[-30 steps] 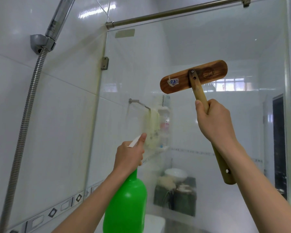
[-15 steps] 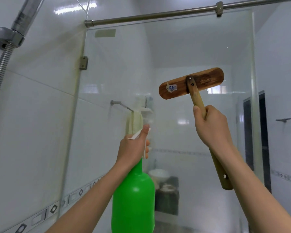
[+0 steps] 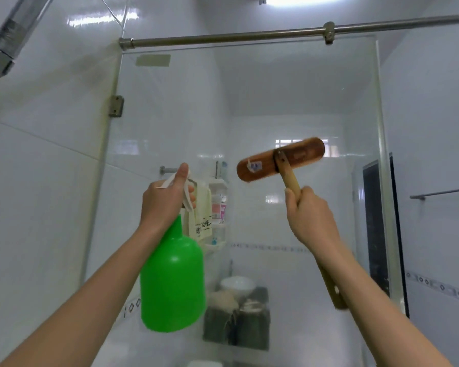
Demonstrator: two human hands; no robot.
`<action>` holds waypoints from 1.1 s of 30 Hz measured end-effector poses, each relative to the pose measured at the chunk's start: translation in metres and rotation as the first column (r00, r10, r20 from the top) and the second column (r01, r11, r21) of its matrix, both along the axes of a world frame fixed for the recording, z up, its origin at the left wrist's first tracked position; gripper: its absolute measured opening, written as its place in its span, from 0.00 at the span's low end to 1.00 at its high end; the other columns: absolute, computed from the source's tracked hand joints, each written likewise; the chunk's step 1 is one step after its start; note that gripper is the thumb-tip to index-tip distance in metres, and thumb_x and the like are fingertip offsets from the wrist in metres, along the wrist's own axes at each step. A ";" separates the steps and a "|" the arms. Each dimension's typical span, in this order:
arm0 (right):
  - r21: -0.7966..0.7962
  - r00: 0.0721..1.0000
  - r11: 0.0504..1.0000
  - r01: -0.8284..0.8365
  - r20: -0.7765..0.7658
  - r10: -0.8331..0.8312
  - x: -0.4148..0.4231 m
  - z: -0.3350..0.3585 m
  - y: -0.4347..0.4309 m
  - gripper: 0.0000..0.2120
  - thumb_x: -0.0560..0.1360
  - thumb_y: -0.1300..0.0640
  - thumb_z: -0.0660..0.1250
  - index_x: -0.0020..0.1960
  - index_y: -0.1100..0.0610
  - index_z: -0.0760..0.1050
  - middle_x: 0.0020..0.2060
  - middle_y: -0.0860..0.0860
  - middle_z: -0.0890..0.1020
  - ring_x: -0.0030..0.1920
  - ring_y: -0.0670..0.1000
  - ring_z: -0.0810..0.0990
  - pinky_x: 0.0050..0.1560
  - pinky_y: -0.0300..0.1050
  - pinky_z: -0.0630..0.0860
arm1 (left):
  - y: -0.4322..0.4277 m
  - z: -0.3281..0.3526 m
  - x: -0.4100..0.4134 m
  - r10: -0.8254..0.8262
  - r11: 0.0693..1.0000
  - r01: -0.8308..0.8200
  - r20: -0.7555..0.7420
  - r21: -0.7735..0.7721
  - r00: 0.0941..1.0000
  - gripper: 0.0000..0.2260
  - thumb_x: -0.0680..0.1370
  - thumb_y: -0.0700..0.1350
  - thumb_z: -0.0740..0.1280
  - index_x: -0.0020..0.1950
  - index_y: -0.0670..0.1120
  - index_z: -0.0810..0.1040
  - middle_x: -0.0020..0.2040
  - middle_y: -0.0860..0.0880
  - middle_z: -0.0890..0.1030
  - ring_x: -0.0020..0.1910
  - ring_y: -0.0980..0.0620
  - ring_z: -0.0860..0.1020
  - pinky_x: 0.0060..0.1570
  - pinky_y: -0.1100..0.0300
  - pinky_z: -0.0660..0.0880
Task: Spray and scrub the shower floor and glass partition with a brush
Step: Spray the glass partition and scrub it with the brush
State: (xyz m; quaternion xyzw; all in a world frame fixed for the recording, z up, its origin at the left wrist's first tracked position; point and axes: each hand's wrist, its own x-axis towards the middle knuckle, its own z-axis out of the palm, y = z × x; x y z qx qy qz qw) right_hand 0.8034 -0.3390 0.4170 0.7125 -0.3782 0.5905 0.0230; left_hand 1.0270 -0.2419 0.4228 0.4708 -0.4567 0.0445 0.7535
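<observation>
From the head view, the left hand [image 3: 167, 201] is wrapped around the neck of a green spray bottle [image 3: 172, 282], fingers at the white trigger, nozzle facing the glass partition [image 3: 289, 102] just beyond. To the right, the right hand [image 3: 309, 218] is closed around the wooden handle of the brush [image 3: 280, 160], whose flat head is raised against or just before the glass; contact cannot be told. The bottle looks like light plastic, best held at the neck. The brush is stiff wood; a grip nearer the head should give firmer pressure. Wet glass will likely be slippery.
</observation>
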 end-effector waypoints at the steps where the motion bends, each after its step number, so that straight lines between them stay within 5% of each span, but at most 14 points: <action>1: -0.022 0.999 0.999 0.036 -0.023 -0.037 0.007 0.019 -0.001 0.17 0.82 0.45 0.51 0.49 0.59 0.68 0.37 0.52 0.75 0.33 0.52 0.72 0.32 0.46 0.67 | 0.002 0.004 0.001 0.007 1.000 -0.007 0.011 -0.002 1.000 0.26 0.79 0.65 0.62 0.36 0.45 0.82 0.33 0.45 0.85 0.38 0.44 0.85 0.55 0.46 0.80; 6: -0.011 0.996 0.996 0.086 -0.023 -0.086 0.028 0.069 -0.002 0.21 0.82 0.44 0.49 0.55 0.61 0.69 0.42 0.54 0.73 0.38 0.55 0.71 0.36 0.46 0.66 | 0.012 0.022 0.021 0.057 0.997 -0.058 -0.013 -0.057 0.998 0.27 0.78 0.66 0.63 0.40 0.43 0.81 0.31 0.46 0.81 0.31 0.46 0.81 0.53 0.42 0.80; 10: 0.080 0.984 0.984 0.158 -0.091 -0.150 0.035 -0.024 0.019 0.18 0.82 0.44 0.48 0.48 0.57 0.65 0.36 0.50 0.71 0.32 0.52 0.69 0.32 0.45 0.63 | 0.024 0.030 0.045 -0.043 0.997 0.044 0.009 -0.060 0.999 0.24 0.78 0.67 0.62 0.40 0.48 0.83 0.34 0.49 0.86 0.41 0.45 0.85 0.61 0.42 0.77; 13: 0.018 0.985 0.989 0.148 -0.090 -0.146 0.054 0.016 0.012 0.20 0.82 0.44 0.48 0.53 0.59 0.68 0.41 0.53 0.73 0.39 0.57 0.72 0.40 0.46 0.65 | 0.027 0.034 0.054 0.002 1.000 0.000 0.074 -0.018 0.997 0.24 0.78 0.68 0.60 0.39 0.52 0.84 0.37 0.53 0.87 0.48 0.47 0.82 0.63 0.44 0.74; 16: 0.005 0.995 0.995 0.101 -0.020 -0.101 0.061 0.092 0.008 0.23 0.82 0.44 0.48 0.59 0.62 0.70 0.46 0.56 0.75 0.43 0.58 0.72 0.43 0.46 0.64 | 0.030 0.033 0.056 -0.014 1.000 0.014 0.066 0.000 0.998 0.23 0.78 0.68 0.61 0.41 0.52 0.85 0.40 0.51 0.87 0.41 0.48 0.82 0.53 0.48 0.77; 19: 0.030 0.994 0.994 0.106 0.002 -0.106 0.054 0.048 0.002 0.22 0.82 0.44 0.48 0.55 0.61 0.70 0.38 0.50 0.71 0.35 0.54 0.70 0.36 0.45 0.65 | 0.035 0.029 0.054 -0.050 0.998 0.051 0.022 -0.038 0.999 0.21 0.78 0.66 0.62 0.43 0.51 0.84 0.43 0.49 0.87 0.25 0.54 0.75 0.34 0.57 0.74; 22: 0.068 0.994 0.992 0.107 0.006 -0.108 0.046 -0.036 0.013 0.22 0.81 0.41 0.48 0.51 0.58 0.69 0.36 0.51 0.75 0.34 0.51 0.75 0.32 0.45 0.70 | 0.037 0.020 0.053 -0.058 0.996 0.059 0.019 -0.074 0.998 0.20 0.79 0.65 0.62 0.43 0.51 0.84 0.42 0.51 0.87 0.24 0.54 0.74 0.30 0.58 0.72; 26: -0.002 0.985 0.985 0.174 0.003 -0.174 0.053 0.066 -0.009 0.25 0.81 0.42 0.48 0.60 0.61 0.70 0.53 0.60 0.78 0.53 0.63 0.77 0.48 0.51 0.70 | 0.036 0.019 0.048 -0.089 0.995 0.090 0.012 -0.053 0.996 0.20 0.79 0.65 0.62 0.43 0.51 0.85 0.43 0.50 0.87 0.24 0.53 0.73 0.30 0.58 0.72; 28: -0.039 0.986 0.988 0.152 0.068 -0.150 0.042 0.111 -0.015 0.26 0.82 0.43 0.48 0.59 0.64 0.71 0.54 0.61 0.78 0.51 0.63 0.77 0.47 0.51 0.71 | 0.034 0.018 0.045 -0.099 0.994 0.100 0.012 -0.046 0.995 0.21 0.79 0.64 0.63 0.43 0.50 0.84 0.43 0.49 0.87 0.23 0.53 0.72 0.29 0.59 0.72; 31: 0.008 0.979 0.980 0.201 0.030 -0.201 0.025 0.037 -0.023 0.26 0.81 0.41 0.45 0.62 0.58 0.71 0.46 0.58 0.79 0.44 0.61 0.77 0.43 0.52 0.72 | 0.036 0.017 0.043 -0.095 0.994 0.096 0.025 -0.048 0.995 0.21 0.79 0.64 0.62 0.44 0.49 0.84 0.43 0.49 0.87 0.23 0.53 0.72 0.29 0.58 0.72; 33: 0.067 0.982 0.981 0.181 0.044 -0.184 0.016 -0.056 -0.001 0.23 0.80 0.40 0.46 0.52 0.55 0.72 0.36 0.55 0.78 0.34 0.55 0.77 0.35 0.51 0.76 | 0.039 0.015 0.042 -0.108 0.993 0.109 0.024 -0.054 0.994 0.21 0.79 0.64 0.62 0.45 0.49 0.84 0.44 0.49 0.87 0.23 0.53 0.72 0.29 0.58 0.72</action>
